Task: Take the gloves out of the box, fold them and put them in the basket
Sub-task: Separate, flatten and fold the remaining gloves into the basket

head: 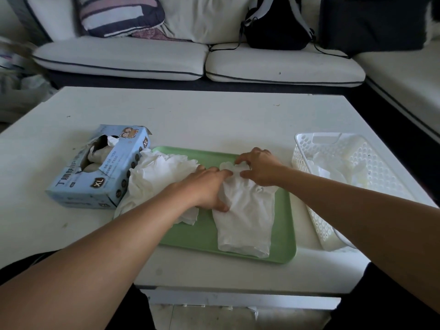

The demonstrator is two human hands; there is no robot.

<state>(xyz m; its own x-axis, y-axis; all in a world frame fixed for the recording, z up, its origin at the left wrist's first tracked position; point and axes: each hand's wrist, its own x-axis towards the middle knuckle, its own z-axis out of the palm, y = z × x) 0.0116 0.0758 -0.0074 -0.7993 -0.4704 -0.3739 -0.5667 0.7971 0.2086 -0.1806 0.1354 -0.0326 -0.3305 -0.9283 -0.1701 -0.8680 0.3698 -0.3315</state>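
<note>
Head view is giving us the whole white table (190,115), so we are reading it from left to right. At the left, the blue glove box (100,167) is lying on the tabletop with its torn top opening facing up, and pale gloves are showing inside it. Just right of the box, a loose pile of white gloves (152,179) is spilling over the left edge of the green tray (283,234), touching the box's near right corner.

Moving right, our left hand (204,186) is pressing down on the upper part of a single white glove (245,217) that is lying flat along the tray, cuff toward us; the fingers are reaching forward close together and the thumb is resting on the glove's left edge. Our right hand (259,167) is meeting it at the glove's far end, fingers curled and slightly spread, fingertips pinching the glove's finger section against the tray.

At the far right, the white perforated basket (307,210) is sitting on the table just beside the tray, and some whitish gloves are lying in it, though we cannot tell how they are folded. Beyond the table, a white sofa (283,65) is carrying cushions and a black backpack (276,27).
</note>
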